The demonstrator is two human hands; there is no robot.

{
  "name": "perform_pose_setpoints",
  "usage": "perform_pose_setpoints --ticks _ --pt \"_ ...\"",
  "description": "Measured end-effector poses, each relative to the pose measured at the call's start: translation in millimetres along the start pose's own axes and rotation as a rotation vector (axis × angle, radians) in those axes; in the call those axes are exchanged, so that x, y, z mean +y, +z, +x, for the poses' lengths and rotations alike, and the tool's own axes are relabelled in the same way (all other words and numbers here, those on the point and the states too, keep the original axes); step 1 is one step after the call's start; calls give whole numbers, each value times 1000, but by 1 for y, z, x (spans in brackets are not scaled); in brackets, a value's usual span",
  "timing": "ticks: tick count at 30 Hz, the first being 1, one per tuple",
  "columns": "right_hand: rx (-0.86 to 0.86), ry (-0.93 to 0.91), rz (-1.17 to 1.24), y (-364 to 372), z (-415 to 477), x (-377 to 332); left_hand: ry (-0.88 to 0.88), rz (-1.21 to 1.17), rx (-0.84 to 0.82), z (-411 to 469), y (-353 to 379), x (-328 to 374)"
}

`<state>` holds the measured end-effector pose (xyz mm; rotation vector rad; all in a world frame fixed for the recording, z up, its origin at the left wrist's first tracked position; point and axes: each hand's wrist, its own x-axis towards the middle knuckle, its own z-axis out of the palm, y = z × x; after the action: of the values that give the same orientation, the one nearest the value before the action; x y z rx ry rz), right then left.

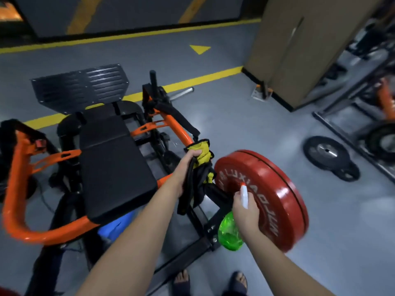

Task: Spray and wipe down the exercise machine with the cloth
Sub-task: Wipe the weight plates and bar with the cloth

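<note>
The exercise machine (pixel 115 154) has an orange frame, a black padded seat and a ribbed black footplate at the back. A red weight plate (pixel 275 189) hangs on its right sleeve. My left hand (pixel 189 165) grips a yellow and black cloth (pixel 202 152) against the orange bar beside the plate, along with a black strap that hangs down. My right hand (pixel 245 212) holds a green spray bottle (pixel 229 233) with a white nozzle and red tip, pointed at the red plate's face.
A black weight plate (pixel 329 154) lies on the grey floor to the right, near a rack (pixel 363 116) with more equipment. A tan pillar (pixel 299 50) stands at the back right. Yellow floor lines run behind the machine. My feet in sandals (pixel 213 283) show at the bottom.
</note>
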<state>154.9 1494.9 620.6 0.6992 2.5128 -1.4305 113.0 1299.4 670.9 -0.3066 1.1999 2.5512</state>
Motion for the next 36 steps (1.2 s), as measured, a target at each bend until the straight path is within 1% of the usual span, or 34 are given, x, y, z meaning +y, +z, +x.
perform_pose_setpoints --ticks 2,5,7,10,15,20,23,25,27,29,31,33,36 --pt "52 86 -8 -11 -1 11 -23 64 -19 13 10 -12" --pt "57 187 -90 -14 -3 27 -106 153 -42 21 14 -27" --pt "65 257 -100 -14 -5 36 -159 190 -18 23 11 -33" --pt "79 332 -129 -17 -6 40 -143 206 -20 22 5 -36" --pt "40 380 -156 -20 -3 47 -172 249 7 13 -10 -34" --pt "127 448 -142 -28 -3 61 -260 260 88 3 -22 -32" --pt "137 463 -186 -32 -8 70 -251 245 76 2 -23 -30" --pt "159 405 -201 -29 -11 63 -219 228 73 0 -18 -27" --pt "141 271 -241 -22 -10 45 -184 220 91 -2 -14 -21" --pt "35 93 -277 -6 -7 20 -167 214 188 -2 -20 -14" --pt "-65 -64 -250 16 -6 -6 -139 193 313 -5 -35 -6" --pt "-156 -171 -185 41 -7 -31 -85 163 414 -11 -51 6" --pt "-298 -278 -148 87 -12 -64 72 123 574 -32 -81 31"
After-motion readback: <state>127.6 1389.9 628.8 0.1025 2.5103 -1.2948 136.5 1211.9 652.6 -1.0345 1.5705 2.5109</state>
